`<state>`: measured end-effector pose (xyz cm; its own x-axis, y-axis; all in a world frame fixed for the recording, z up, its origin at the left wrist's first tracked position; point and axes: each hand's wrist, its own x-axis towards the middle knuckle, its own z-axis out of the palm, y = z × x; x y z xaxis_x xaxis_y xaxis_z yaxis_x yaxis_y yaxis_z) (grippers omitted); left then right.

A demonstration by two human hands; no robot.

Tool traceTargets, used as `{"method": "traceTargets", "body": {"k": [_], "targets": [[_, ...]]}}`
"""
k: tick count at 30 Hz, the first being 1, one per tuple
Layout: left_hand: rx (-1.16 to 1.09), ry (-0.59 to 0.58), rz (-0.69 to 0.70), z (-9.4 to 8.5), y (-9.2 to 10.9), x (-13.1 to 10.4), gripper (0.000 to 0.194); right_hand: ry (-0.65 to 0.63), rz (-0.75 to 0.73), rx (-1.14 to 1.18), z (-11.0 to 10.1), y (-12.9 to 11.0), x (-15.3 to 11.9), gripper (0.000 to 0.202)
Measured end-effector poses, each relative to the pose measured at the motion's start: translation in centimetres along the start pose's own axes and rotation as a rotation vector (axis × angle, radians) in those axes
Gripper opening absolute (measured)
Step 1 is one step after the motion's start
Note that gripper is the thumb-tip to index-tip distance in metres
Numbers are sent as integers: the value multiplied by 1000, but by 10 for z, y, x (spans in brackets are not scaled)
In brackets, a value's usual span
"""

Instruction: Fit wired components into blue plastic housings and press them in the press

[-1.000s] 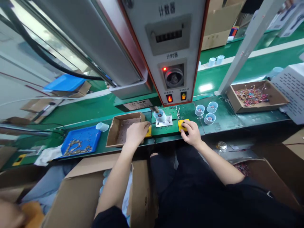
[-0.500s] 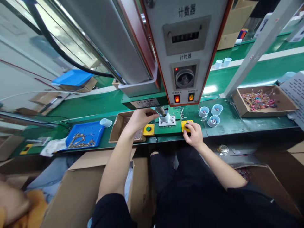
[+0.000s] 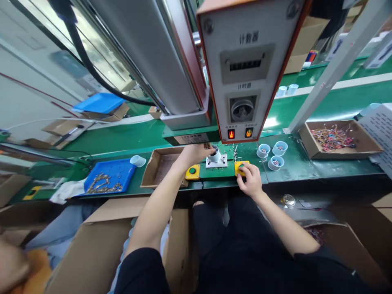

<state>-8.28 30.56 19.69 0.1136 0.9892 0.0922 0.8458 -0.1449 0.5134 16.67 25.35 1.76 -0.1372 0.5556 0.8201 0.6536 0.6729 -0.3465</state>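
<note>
Under the press head (image 3: 191,134), a pale cup (image 3: 215,155) sits on a metal plate (image 3: 211,164). My left hand (image 3: 197,154) reaches to the cup's rim from the left, fingers closed on something I cannot make out, partly hidden by the press. My right hand (image 3: 251,178) rests at the right yellow button box (image 3: 240,168), its fingertips on the green button and its fingers bent apart, holding nothing. The left yellow button box (image 3: 192,172) stands untouched. Three pale blue cups (image 3: 263,150) with small parts inside stand to the right.
A cardboard box of coloured wired parts (image 3: 339,153) is at the right. On the left are an open cardboard box (image 3: 153,171), a tipped cup (image 3: 137,161) and a blue tray (image 3: 122,171) of metal parts. Another person's arm (image 3: 14,257) shows at lower left.
My left hand has moved right, closer over the cup's rim. The press tool between hand and cup is no longer visible. My right hand stays at its button, and the camera view has shifted slightly.
</note>
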Motion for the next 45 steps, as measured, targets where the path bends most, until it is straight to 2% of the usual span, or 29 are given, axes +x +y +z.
{"method": "traceTargets", "body": {"k": [7,16,22,23,25,28,29,31,33,36,39,42,45], "targets": [[74,-17,15,-2,0,2,14,15,-22,-39,-4,-3,4,20],[-27,-6,34,6,-4,2,17,5,5,-21,-2,-1,-1,24],[-1,-62,18,0,2,8,16,13,-3,-25,-1,0,-1,21],[1,-36,9,-1,1,5,15,13,-8,-25,-1,0,-1,21],[-15,93,-6,-3,-8,-9,14,9,-12,-34,-1,1,-1,22],[-41,343,-72,3,-30,-48,25,-26,16,-44,-1,4,-4,23],[-50,394,-117,6,-38,-61,28,-46,21,-36,0,5,-5,24],[-86,439,-208,12,-49,-80,31,-75,25,-24,2,7,-7,23],[-118,456,-232,15,-54,-85,32,-73,29,-40,4,8,-9,22],[-86,438,-105,12,-48,-65,28,-46,34,-81,8,7,-8,19],[-57,340,12,8,-34,-35,23,-27,9,-78,9,6,-7,18],[-51,197,21,10,-17,-14,21,-37,9,-66,7,4,-6,18],[-43,115,24,16,-8,-7,19,-51,20,-49,5,3,-6,20]]}}
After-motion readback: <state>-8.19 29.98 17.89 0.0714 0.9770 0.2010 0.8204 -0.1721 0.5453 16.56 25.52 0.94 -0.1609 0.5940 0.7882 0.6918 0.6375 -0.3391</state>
